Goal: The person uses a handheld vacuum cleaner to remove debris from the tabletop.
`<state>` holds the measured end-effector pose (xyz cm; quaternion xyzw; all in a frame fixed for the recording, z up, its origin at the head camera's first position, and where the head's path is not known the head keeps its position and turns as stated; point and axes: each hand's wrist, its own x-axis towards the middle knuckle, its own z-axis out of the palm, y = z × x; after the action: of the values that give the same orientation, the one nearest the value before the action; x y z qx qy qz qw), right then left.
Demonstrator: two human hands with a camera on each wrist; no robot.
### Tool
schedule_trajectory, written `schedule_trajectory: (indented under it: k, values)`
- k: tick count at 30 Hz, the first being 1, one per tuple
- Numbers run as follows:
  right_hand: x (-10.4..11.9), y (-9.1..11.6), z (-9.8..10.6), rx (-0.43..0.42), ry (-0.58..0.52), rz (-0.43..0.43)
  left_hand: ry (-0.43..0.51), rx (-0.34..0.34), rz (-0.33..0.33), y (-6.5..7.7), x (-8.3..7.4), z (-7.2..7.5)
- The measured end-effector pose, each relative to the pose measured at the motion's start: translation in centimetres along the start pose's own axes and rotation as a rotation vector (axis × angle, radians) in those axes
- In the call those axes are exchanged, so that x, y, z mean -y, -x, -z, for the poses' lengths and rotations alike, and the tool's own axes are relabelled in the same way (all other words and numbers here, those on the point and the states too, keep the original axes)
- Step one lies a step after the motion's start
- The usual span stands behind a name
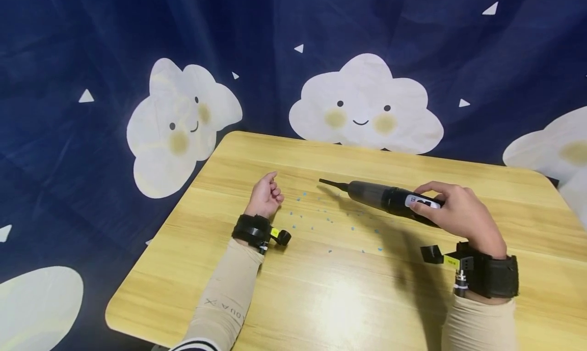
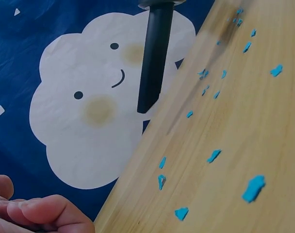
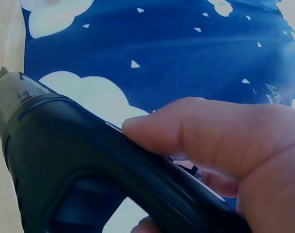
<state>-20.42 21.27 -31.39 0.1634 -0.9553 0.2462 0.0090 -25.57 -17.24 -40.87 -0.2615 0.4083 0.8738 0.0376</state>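
My right hand (image 1: 463, 213) grips the handle of a black handheld vacuum cleaner (image 1: 371, 194), held above the table on the right side. Its smoky clear front and narrow nozzle (image 1: 334, 184) point left. In the right wrist view the thumb (image 3: 157, 131) lies along the top of the handle. Small torn blue scraps (image 2: 254, 188) lie scattered on the wooden tabletop below and around the nozzle. To their left is my left hand (image 1: 266, 197), fingers loosely curled and holding nothing.
The light wooden table (image 1: 284, 300) has rounded corners. Behind it hangs a dark blue cloth (image 1: 275, 15) with white smiling clouds and small triangles. Each wrist wears a black strap with a small camera (image 1: 283, 237). The vacuum casts a long shadow across the tabletop.
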Motion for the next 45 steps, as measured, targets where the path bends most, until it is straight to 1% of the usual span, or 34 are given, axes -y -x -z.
schedule_trajectory:
  k: [5, 11, 18, 24, 31, 38, 45]
  values:
    - [-0.2, 0.1, 0.1, -0.016, 0.005, 0.014, 0.003, -0.011, 0.000, 0.1, 0.0, 0.4]
    - [0.1, 0.6, 0.3, -0.012, 0.017, 0.019, 0.002, 0.005, -0.003, -0.3, 0.3, 0.0]
    - [1.2, -0.1, -0.7, 0.041, 0.031, 0.056, 0.000, 0.003, -0.002, -0.1, 0.1, 0.0]
    - [1.9, -0.3, -1.1, 0.044, 0.048, 0.070, 0.001, 0.008, 0.003, -0.2, 0.1, 0.0]
    - [2.1, -0.4, -1.4, 0.033, 0.067, 0.094, -0.004, 0.005, 0.001, -0.2, 0.0, 0.0]
    - [2.2, -0.4, -1.4, 0.031, 0.078, 0.083, -0.013, 0.005, -0.006, -0.1, 0.1, -0.1]
    - [2.5, -0.4, -1.6, 0.044, 0.085, 0.081, -0.001, 0.001, -0.006, 0.0, 0.1, 0.0]
